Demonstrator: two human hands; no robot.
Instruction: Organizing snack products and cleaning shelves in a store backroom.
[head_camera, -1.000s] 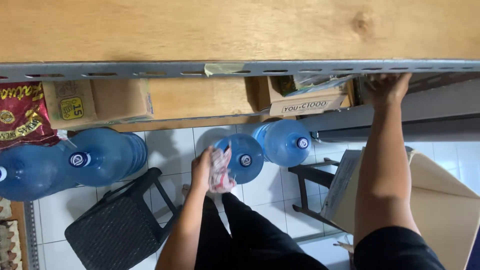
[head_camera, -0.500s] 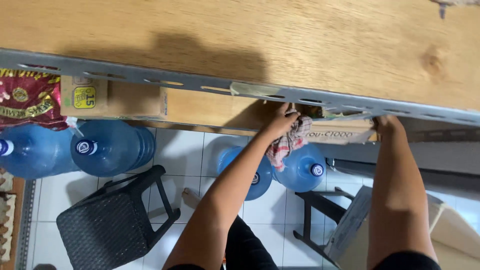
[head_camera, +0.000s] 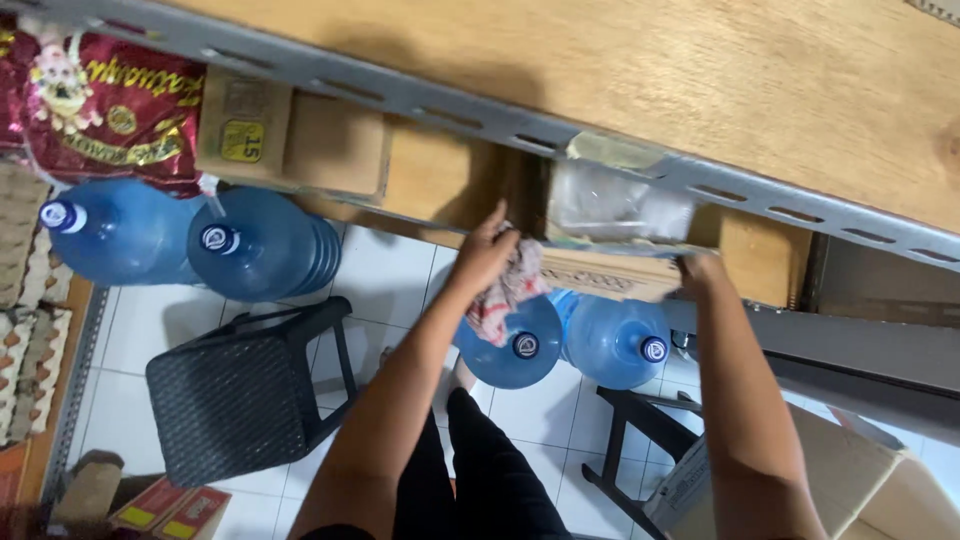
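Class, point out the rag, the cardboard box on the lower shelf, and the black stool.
rag (head_camera: 505, 290), head view, crumpled cloth below the fingers
cardboard box (head_camera: 600, 272), head view, its brown front edge
black stool (head_camera: 235, 405), head view, woven seat

Your left hand (head_camera: 487, 252) with cloth (head_camera: 508, 290) at the open gap under the metal shelf rail (head_camera: 420, 100), cardboard box (head_camera: 610, 268) blocking to its right, carton (head_camera: 290, 135) closing the left, water jugs (head_camera: 520, 345) and black stool (head_camera: 240, 395) crowding the floor below you.

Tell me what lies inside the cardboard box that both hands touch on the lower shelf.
Clear plastic packets fill the cardboard box; the metal shelf rail covers the rest. The left hand holds a cloth.
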